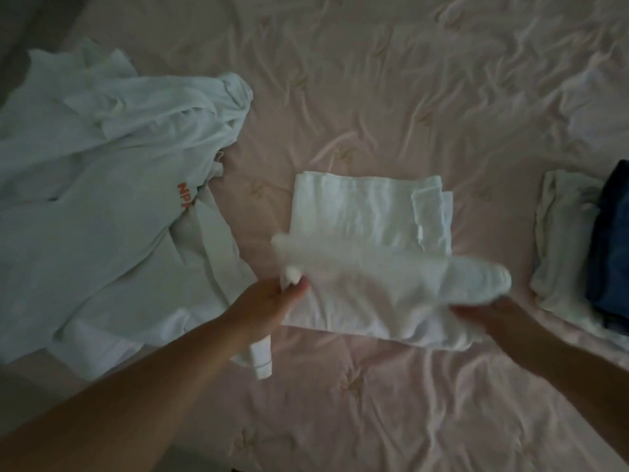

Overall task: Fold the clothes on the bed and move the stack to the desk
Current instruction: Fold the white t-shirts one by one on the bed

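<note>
White garment (367,267) mid-bed, both hands' grip

Orange capital letters, "NP" followed by a partly hidden third letter, are printed on the white shirt (102,185) lying unfolded at the left of the bed. No other text, label or number can be read.

Dark floor strip (20,25) at top-left corner.

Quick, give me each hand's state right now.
Left hand: pinching the near edge of the white garment.
Right hand: gripping the same garment's other near corner; blurred.
</note>
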